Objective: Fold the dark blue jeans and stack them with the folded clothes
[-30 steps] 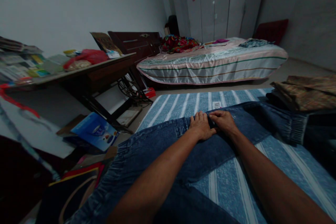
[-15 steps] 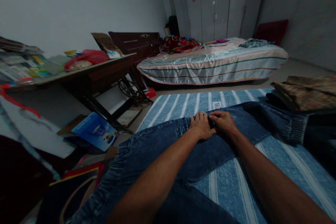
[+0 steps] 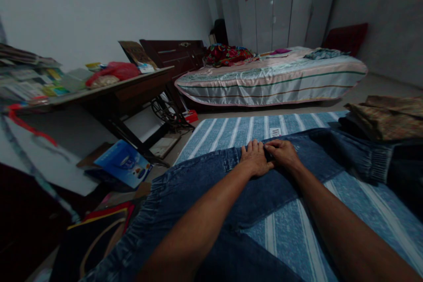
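Note:
Dark blue jeans [image 3: 198,185] with a gathered elastic waist and cuff lie spread over a blue-and-white striped mattress [image 3: 231,128]. My left hand [image 3: 255,158] rests flat on the upper leg, beside a pocket seam, fingers stretched forward. Just right of it, my right hand [image 3: 282,153] has its thumb and fingers pinched together at the denim near the leg's upper edge. A small dark spot shows between the two hands; I cannot make out what it is.
Folded brown checked cloth [image 3: 390,116] lies on dark garments at the right. A wooden table [image 3: 132,86] with a red bag and boxes stands left, a blue carton [image 3: 124,163] below it. Behind is a bed [image 3: 271,83] with a striped cover.
The whole view has shifted slightly to the right. Both hands keep the same places on the jeans, with no clear finger movement.

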